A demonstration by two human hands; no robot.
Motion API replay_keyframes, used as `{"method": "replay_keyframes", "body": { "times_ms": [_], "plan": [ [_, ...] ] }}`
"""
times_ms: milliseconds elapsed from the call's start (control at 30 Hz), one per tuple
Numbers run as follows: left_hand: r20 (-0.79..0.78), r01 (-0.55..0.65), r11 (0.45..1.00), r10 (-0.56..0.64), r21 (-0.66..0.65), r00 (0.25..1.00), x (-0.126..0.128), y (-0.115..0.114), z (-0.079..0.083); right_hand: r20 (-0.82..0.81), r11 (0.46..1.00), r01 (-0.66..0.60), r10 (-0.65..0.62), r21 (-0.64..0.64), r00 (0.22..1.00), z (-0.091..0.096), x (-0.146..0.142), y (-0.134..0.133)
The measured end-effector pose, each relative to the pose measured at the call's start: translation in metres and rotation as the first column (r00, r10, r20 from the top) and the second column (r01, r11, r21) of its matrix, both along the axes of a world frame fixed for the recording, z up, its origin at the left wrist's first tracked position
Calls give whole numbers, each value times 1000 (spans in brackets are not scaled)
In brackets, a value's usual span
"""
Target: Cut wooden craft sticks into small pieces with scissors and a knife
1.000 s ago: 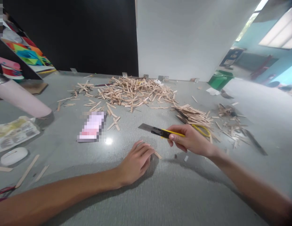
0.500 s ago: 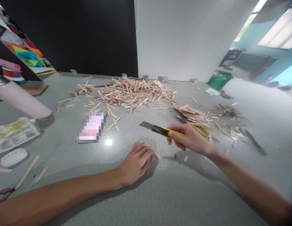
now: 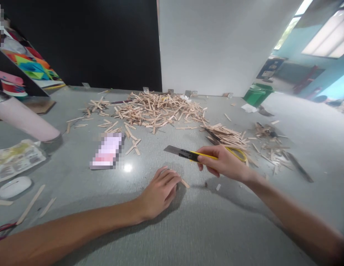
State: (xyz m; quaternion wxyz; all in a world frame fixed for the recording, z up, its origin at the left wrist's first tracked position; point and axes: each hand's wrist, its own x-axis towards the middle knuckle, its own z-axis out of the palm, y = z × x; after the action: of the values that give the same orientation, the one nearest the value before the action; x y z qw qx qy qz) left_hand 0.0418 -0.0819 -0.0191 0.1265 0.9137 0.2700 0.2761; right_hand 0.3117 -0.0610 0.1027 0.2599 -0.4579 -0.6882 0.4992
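Note:
In my right hand (image 3: 216,159) is a yellow-and-black box cutter (image 3: 185,153), its blade out and pointing left above the table. My fingers wrap round its handle. My left hand (image 3: 161,192) rests on the table in front of it, fingers bent and close together over a wooden craft stick (image 3: 185,183). One end of that stick sticks out to the right of my fingers; the fingers cover most of the rest. The blade stays apart from the stick. Behind my right hand lies a bundle of craft sticks (image 3: 226,136) beside yellow-handled scissors (image 3: 238,153).
A heap of craft sticks (image 3: 161,111) lies at the back of the grey table. To the left are a phone (image 3: 107,150), a pink bottle (image 3: 26,120) and a white mouse (image 3: 15,187). A metal blade strip (image 3: 299,167) and a green bin (image 3: 258,94) are at right.

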Motion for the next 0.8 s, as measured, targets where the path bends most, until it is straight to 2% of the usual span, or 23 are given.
{"method": "replay_keyframes", "body": {
  "times_ms": [167, 333, 600, 733, 800],
  "plan": [
    [-4, 2, 1000, -2, -11, 1000, 1, -1, 0, -35, 999, -34, 35, 15, 999, -3, 2, 0],
    [-6, 8, 1000, -8, -23, 1000, 2, -1, 0, 135, 1000, -21, 20, 11, 991, 1, 7, -4],
    [5, 18, 999, -18, -47, 1000, 2, 0, 2, 281, 987, -22, -23, 157, 959, 17, 8, -14],
    [64, -12, 996, 17, -86, 998, 2, -1, 3, 318, 993, -22, -16, 116, 948, 20, 6, -19],
    [149, -55, 984, 81, -171, 985, 1, -2, 10, 330, 996, -25, -5, 86, 944, 21, 8, -20]
  ]
}}
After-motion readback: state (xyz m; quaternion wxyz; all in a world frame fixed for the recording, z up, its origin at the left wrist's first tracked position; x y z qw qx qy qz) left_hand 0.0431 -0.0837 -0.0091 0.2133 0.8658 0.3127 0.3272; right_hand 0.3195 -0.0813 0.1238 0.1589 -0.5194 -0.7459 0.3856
